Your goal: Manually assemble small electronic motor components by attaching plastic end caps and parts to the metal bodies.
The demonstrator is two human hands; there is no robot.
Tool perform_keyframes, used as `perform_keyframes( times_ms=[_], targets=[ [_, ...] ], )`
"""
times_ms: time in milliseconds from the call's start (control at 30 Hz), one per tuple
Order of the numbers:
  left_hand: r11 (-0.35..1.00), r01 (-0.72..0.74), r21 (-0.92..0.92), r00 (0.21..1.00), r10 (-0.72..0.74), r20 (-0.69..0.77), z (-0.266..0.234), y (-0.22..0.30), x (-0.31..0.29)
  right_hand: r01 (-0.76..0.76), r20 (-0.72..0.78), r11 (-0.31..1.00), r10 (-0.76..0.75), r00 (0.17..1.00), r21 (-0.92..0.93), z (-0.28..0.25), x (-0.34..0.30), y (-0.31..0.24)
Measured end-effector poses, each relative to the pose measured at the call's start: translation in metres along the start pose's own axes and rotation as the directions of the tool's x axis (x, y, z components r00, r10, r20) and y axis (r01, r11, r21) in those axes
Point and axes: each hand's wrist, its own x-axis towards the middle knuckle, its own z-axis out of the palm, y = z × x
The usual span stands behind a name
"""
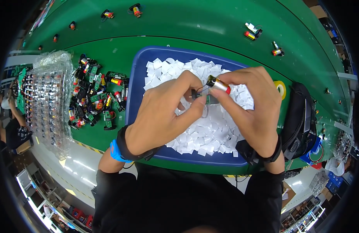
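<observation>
Over a blue tray filled with small white paper pieces, my two hands meet on one small battery assembly. My right hand pinches its cylindrical battery cell, banded black, silver and red, between thumb and fingers. Closed on the dark end of the same assembly is my left hand, its thumb and forefinger near thin wires. A bit of green circuit board shows between the hands; the fingers hide the rest of it.
To the left lie a heap of battery-and-board assemblies and stacked clear plastic trays. On the right are a yellow tape roll and a black bag. Several loose assemblies dot the far green surface. Another person's arm shows at far left.
</observation>
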Motion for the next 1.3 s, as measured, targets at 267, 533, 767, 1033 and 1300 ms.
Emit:
perform_keyframes(
  times_ms=[267,533,767,1033,1300],
  targets=[
    [0.984,0.166,0.057,0.980,-0.171,0.105,-0.006,0.004,-0.002,0.039,0.025,0.999,-0.040,0.999,0.021,0.003,-0.001,-0.008],
    [0.825,0.420,-0.378,0.898,-0.318,0.305,-0.016,-0.004,-0.003,0.109,0.155,0.988,-0.125,0.980,0.109,-0.004,0.003,-0.005],
    [0.078,0.535,-0.841,0.822,-0.277,0.498,-0.020,-0.010,0.004,0.298,0.170,0.950,-0.310,0.935,0.092,-0.006,0.005,-0.006],
    [0.760,0.324,-0.563,0.938,-0.179,0.299,-0.021,-0.001,0.000,0.235,0.076,0.971,-0.238,0.968,0.054,-0.014,0.005,-0.011],
    [0.503,0.433,-0.748,0.901,-0.224,0.371,-0.010,-0.002,-0.002,0.355,0.143,0.924,-0.336,0.931,-0.140,-0.015,0.002,-0.019]
  ],
)
